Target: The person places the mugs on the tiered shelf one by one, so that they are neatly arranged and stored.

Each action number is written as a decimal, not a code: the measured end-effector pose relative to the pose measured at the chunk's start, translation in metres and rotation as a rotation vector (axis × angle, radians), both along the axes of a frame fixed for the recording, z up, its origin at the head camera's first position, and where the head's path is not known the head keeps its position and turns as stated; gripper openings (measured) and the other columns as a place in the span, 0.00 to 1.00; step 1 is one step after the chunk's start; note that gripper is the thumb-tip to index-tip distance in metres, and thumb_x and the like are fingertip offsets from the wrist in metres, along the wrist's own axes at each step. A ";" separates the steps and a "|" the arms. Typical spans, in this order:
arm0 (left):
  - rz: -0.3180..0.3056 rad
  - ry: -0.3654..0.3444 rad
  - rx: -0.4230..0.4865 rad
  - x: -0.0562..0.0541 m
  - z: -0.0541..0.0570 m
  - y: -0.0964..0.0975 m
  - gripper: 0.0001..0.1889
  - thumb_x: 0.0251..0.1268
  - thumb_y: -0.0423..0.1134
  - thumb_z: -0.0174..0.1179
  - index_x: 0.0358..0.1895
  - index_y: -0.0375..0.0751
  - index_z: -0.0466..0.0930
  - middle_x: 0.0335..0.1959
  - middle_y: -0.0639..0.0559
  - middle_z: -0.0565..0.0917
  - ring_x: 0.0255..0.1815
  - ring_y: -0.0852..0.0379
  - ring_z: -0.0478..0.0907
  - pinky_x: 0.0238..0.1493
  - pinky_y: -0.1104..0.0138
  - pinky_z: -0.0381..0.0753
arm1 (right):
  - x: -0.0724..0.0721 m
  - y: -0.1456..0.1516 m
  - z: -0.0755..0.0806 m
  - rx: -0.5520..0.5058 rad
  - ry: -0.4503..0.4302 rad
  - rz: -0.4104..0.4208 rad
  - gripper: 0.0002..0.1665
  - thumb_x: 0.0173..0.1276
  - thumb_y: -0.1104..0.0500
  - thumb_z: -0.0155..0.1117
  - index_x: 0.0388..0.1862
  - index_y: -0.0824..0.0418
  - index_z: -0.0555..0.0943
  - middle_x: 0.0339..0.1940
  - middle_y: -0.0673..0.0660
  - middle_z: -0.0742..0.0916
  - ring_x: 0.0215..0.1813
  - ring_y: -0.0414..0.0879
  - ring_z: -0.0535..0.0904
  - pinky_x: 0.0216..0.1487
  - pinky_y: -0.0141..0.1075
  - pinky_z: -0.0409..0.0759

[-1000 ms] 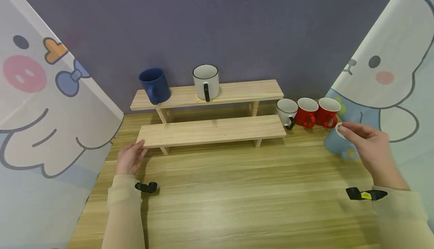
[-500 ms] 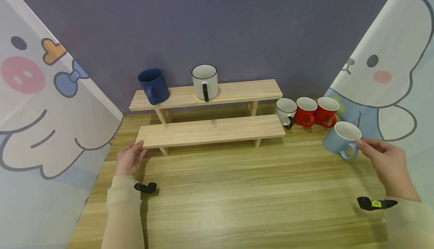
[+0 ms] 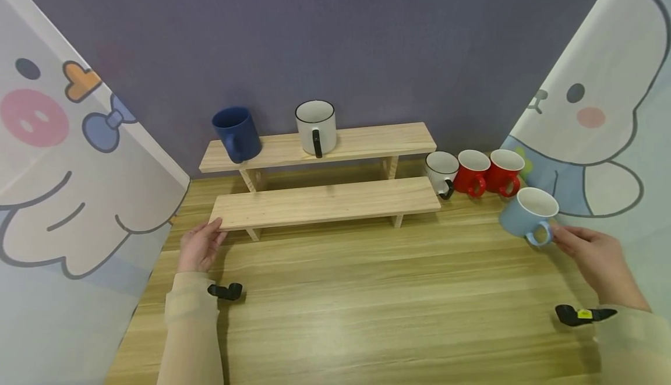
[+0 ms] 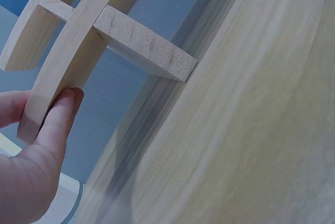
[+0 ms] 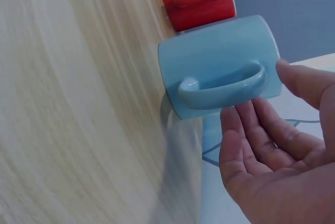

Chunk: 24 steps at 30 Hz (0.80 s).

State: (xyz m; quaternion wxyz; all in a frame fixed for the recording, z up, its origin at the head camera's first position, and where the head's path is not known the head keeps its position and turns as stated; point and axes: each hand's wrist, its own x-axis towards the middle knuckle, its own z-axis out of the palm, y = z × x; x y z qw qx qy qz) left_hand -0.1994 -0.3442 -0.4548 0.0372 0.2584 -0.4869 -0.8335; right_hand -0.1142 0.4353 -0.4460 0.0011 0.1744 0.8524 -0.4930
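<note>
On the left we saw the left hand (image 3: 199,248) pinch the left end of the lower shelf (image 3: 327,201) between thumb and fingers, while a navy mug (image 3: 242,140) and a white mug (image 3: 325,134) stood on the upper shelf (image 3: 377,140) behind. Further right we had another white mug (image 3: 436,179), two red mugs (image 3: 466,180) and the light blue mug (image 3: 516,217) on the table (image 3: 335,303), the last upright just in front of the reds, handle toward the front right. Beside that handle we saw the right hand (image 3: 597,260), thumb and curved fingers loosely parted; we could not tell whether its fingertips touched the mug.
</note>
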 end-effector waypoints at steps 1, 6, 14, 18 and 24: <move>0.001 -0.002 -0.001 0.000 0.000 0.000 0.20 0.70 0.30 0.66 0.57 0.32 0.66 0.36 0.47 0.84 0.36 0.59 0.86 0.46 0.74 0.84 | -0.001 0.001 -0.001 0.026 -0.017 0.018 0.27 0.74 0.38 0.62 0.54 0.59 0.82 0.35 0.31 0.84 0.37 0.23 0.78 0.56 0.34 0.80; 0.000 0.007 0.005 0.000 -0.001 -0.001 0.20 0.69 0.29 0.66 0.56 0.32 0.66 0.37 0.47 0.84 0.36 0.59 0.86 0.45 0.73 0.85 | -0.009 -0.001 -0.005 0.045 -0.028 0.085 0.47 0.78 0.40 0.59 0.65 0.86 0.68 0.38 0.32 0.81 0.37 0.22 0.77 0.40 0.26 0.83; -0.011 0.022 0.016 0.000 -0.002 -0.001 0.19 0.70 0.28 0.65 0.56 0.31 0.66 0.36 0.46 0.84 0.36 0.58 0.86 0.45 0.73 0.85 | -0.017 -0.004 -0.012 -0.116 0.074 0.197 0.22 0.83 0.49 0.55 0.50 0.67 0.86 0.40 0.38 0.87 0.43 0.24 0.79 0.39 0.21 0.82; -0.015 0.026 0.019 0.000 -0.002 0.000 0.18 0.70 0.28 0.65 0.55 0.31 0.66 0.36 0.46 0.84 0.36 0.58 0.86 0.46 0.73 0.84 | -0.018 -0.003 -0.014 -0.164 0.102 0.209 0.16 0.83 0.52 0.55 0.44 0.56 0.89 0.40 0.41 0.88 0.43 0.25 0.79 0.40 0.20 0.81; -0.013 0.025 0.009 0.000 -0.002 0.000 0.18 0.70 0.28 0.65 0.56 0.31 0.66 0.36 0.46 0.85 0.36 0.58 0.86 0.46 0.73 0.84 | -0.019 -0.002 -0.017 -0.160 0.143 0.209 0.18 0.83 0.55 0.55 0.44 0.62 0.89 0.38 0.44 0.90 0.44 0.25 0.80 0.41 0.19 0.80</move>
